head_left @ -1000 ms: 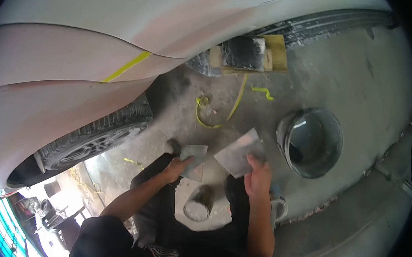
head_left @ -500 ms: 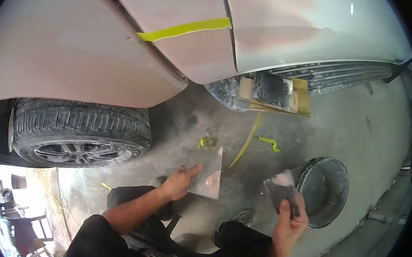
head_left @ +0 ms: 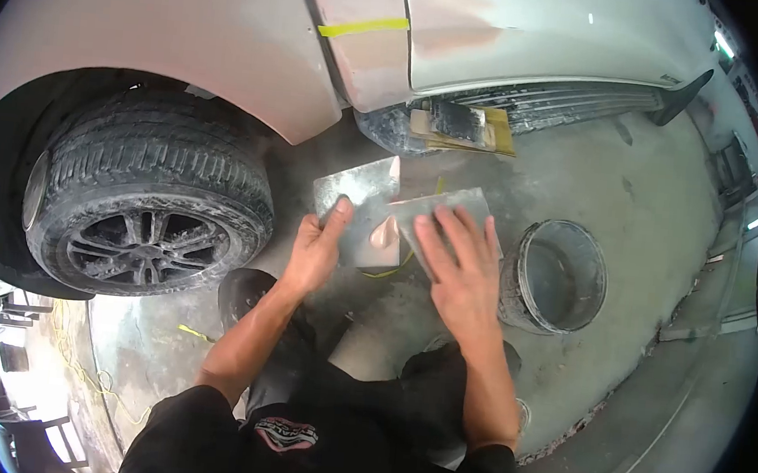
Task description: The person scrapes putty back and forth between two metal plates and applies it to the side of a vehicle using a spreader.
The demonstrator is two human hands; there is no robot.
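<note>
My left hand (head_left: 313, 253) grips a flat metal plate (head_left: 348, 181) by its near edge, thumb on top. A dollop of pinkish filler (head_left: 385, 233) lies toward the plate's right side. My right hand (head_left: 465, 280) holds a thin metal filler spreader (head_left: 431, 207), its fingers laid over the top face and the thumb hidden beneath. The spreader's left edge overlaps the plate and meets the filler. Both are held above the floor, in front of a car panel (head_left: 363, 59) with sanded pinkish patches and a yellow tape strip (head_left: 364, 27).
A dusty wheel (head_left: 152, 208) stands at left. Sanding blocks (head_left: 457, 123) and cardboard rest on the side step (head_left: 580, 105). A bucket (head_left: 561, 277) sits on the floor at right. A yellow cord (head_left: 72, 345) lies at lower left.
My right hand has swung left and forward, bringing the spreader from beside the bucket onto the plate. My left hand has moved slightly left and forward with the plate. The view has shifted.
</note>
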